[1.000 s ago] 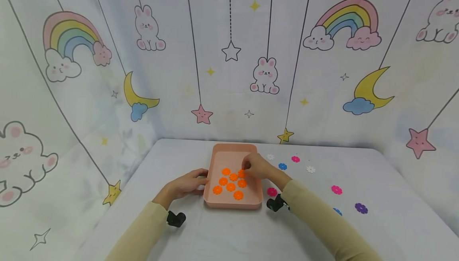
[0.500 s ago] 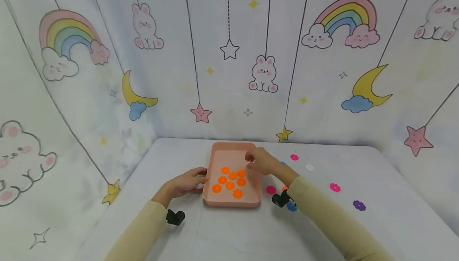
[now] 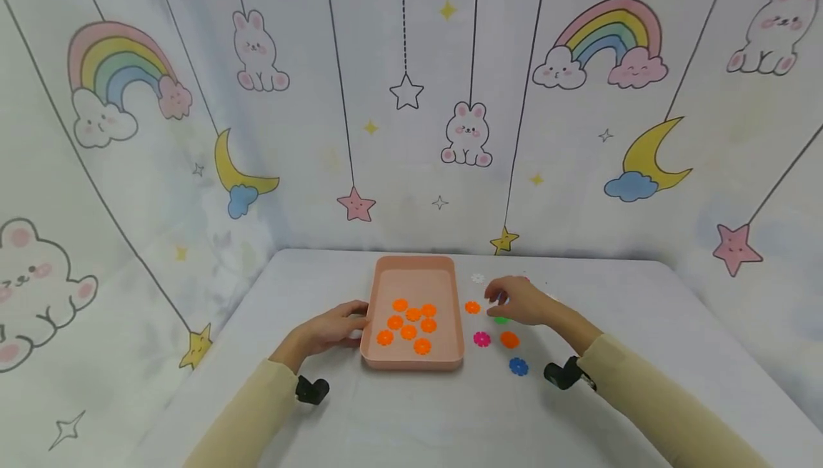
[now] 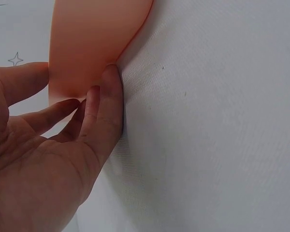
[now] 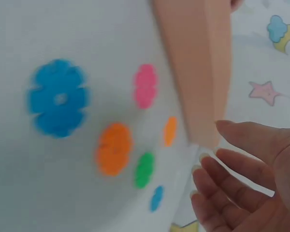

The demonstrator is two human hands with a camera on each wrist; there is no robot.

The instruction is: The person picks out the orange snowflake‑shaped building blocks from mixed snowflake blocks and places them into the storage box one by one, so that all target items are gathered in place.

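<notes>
A shallow peach-pink tray (image 3: 414,364) stands on the white table, with several orange flower-shaped discs (image 3: 408,332) lying flat in its near half. My left hand (image 3: 333,326) rests its fingers against the tray's outer left wall; in the left wrist view the fingertips (image 4: 112,72) touch that wall, bent only a little. To the right of the tray hovers my right hand (image 3: 522,301), fingers loosely bent and nothing between them. Under and around it lie a green disc (image 3: 501,320), two orange discs (image 3: 472,307), a pink disc (image 3: 482,339) and a blue disc (image 3: 519,366).
A white disc (image 3: 478,278) lies behind the right hand, and other discs are partly covered by it. Cloth printed with rabbits, rainbows and stars hangs behind and beside the white table (image 3: 411,425). A black wrist camera (image 3: 561,374) is strapped below each hand.
My right hand let go of an orange disc in the tray, rose from it, and moved right over the discs on the table. My left hand stays at the tray's side.
</notes>
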